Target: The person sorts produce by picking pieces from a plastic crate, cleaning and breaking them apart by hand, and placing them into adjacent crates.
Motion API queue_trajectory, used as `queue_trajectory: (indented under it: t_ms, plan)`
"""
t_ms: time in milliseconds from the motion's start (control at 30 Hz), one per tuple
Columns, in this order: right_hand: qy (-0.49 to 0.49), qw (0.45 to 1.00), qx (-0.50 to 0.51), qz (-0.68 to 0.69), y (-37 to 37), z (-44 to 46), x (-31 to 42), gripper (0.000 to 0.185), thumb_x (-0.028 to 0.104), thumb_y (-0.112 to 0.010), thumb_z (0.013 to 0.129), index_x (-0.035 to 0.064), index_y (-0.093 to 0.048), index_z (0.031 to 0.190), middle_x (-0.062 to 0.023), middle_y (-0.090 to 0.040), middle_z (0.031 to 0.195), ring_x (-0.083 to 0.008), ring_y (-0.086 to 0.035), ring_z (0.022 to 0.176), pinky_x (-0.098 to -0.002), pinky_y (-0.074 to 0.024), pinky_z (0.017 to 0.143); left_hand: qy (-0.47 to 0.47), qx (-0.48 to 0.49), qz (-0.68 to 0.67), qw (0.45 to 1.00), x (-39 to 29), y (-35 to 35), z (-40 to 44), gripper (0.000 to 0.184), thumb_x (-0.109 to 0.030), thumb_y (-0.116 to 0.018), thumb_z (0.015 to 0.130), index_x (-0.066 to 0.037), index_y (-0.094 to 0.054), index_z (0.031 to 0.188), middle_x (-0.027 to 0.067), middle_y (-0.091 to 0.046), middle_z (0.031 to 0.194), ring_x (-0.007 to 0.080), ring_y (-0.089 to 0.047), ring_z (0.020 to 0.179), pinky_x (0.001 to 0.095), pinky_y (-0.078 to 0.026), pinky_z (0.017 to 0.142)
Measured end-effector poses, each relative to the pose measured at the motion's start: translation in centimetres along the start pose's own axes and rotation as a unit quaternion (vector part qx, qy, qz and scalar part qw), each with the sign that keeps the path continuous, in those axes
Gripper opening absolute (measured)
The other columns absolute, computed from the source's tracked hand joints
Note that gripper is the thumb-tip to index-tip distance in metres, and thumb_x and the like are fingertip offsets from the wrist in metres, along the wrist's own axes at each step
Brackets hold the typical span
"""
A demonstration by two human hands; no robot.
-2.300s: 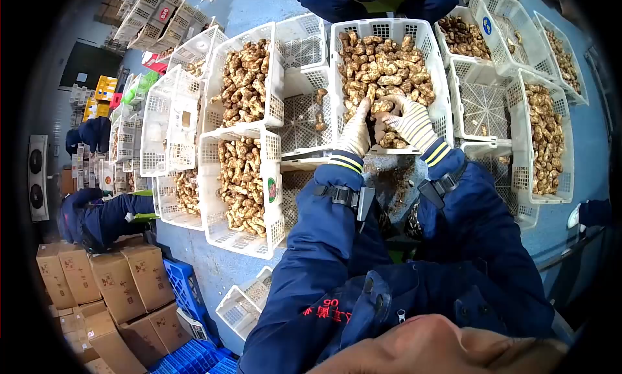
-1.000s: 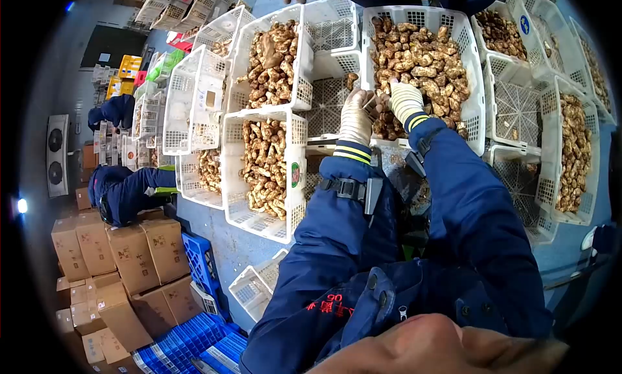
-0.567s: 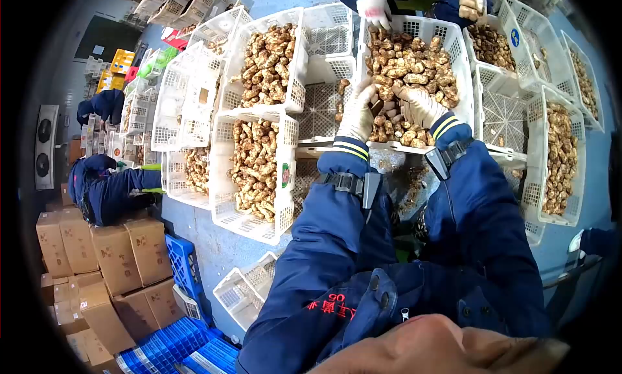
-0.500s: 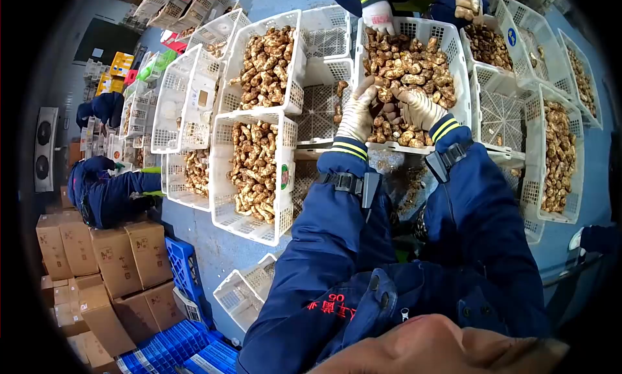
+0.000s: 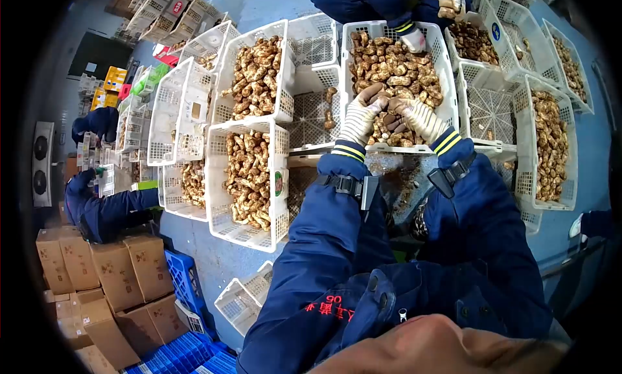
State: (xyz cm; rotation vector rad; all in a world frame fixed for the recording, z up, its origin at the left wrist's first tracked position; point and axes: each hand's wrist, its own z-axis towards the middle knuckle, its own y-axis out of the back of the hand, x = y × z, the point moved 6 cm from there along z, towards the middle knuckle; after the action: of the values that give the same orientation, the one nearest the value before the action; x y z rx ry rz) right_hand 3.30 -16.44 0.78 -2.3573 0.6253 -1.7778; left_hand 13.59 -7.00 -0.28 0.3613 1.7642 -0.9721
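White perforated plastic crate in the middle (image 5: 441,53): is holding a broad heap of knobbly brown-and-cream mushrooms (image 5: 395,66), lying loose beneath and beyond both hands, so much of this load is apparently awaiting handling.
Low lattice-floored white crate on its left (image 5: 304,118): is carrying a couple of mushrooms near its right wall, so it seems barely filled.
Two white crates farther left (image 5: 280,154): are bearing deep loads, seemingly well filled.
Overall stage: is looking partway; these loads alone are not showing which pieces are finished.
Left hand in a striped cream glove (image 5: 358,120): is slanting up from its padded navy sleeve (image 5: 330,225) over the middle crate's near end, dark-tipped fingers bending inward.
Right hand in a matching glove (image 5: 420,117): is leaning toward the left, fingers curling close to the other's; whether either is pinching a mushroom, I cannot tell.
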Motion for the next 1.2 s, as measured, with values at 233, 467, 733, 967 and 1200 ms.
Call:
queue_trajectory:
  t_ms: [233,467,733,967,1200]
  plan:
    - [-0.038,0.978,0.032,-0.203,7.6,-1.9,1.7,0.041,0.041,-0.055,0.092,0.0065,-0.059,0.114,-0.0084,-0.067,0.088,-0.0165,-0.066,0.071,-0.0279,-0.054,0.06,0.091,-0.044,-0.019,0.995,1.4,0.4,0.4,0.072,-0.018,-0.067,0.086,-0.002,-0.028,0.143,0.0139,-0.051,0.127,0.0226,-0.053,0.111,0.035,-0.042,0.098]
    - [0.126,0.939,-0.319,0.029,22.0,-1.9,1.6,0.065,0.039,-0.063,0.087,0.0006,-0.041,0.135,-0.0148,-0.062,0.111,-0.0231,-0.062,0.093,-0.0365,-0.0537,0.077,0.1,-0.193,-0.043,0.975,2.7,4.0,0.7,0.027,-0.01,-0.056,0.09,-0.005,-0.048,0.115,0.0045,-0.057,0.09,0.0146,-0.057,0.074,0.0326,-0.055,0.069]
    - [-0.005,0.862,-0.217,-0.459,17.8,5.7,-3.5,0.044,0.031,-0.061,0.087,0.0088,-0.056,0.125,-0.0173,-0.062,0.116,-0.0289,-0.06,0.105,-0.0357,-0.0492,0.089,0.11,-0.171,-0.048,0.978,3.1,3.9,0.9,0.04,-0.012,-0.057,0.09,-0.004,-0.043,0.126,0.0092,-0.057,0.101,0.0136,-0.054,0.075,0.0337,-0.052,0.074]
    - [-0.111,0.686,-0.144,-0.704,9.9,6.4,-3.9,0.055,0.035,-0.066,0.081,0.0035,-0.051,0.123,-0.0204,-0.061,0.113,-0.0344,-0.057,0.108,-0.0414,-0.0474,0.091,0.118,-0.138,-0.009,0.983,2.4,3.1,0.5,0.051,-0.016,-0.06,0.09,-0.003,-0.039,0.134,0.0115,-0.059,0.11,0.0183,-0.059,0.089,0.0362,-0.05,0.083]
    - [-0.064,0.714,-0.189,-0.671,10.0,5.5,-2.2,0.044,0.04,-0.058,0.086,0.0062,-0.06,0.114,-0.0189,-0.063,0.111,-0.0346,-0.06,0.103,-0.0425,-0.0471,0.09,0.104,-0.04,0.203,0.973,3.5,2.1,1.3,0.067,-0.019,-0.066,0.086,-0.001,-0.032,0.141,0.0182,-0.048,0.131,0.027,-0.053,0.114,0.0368,-0.045,0.096]
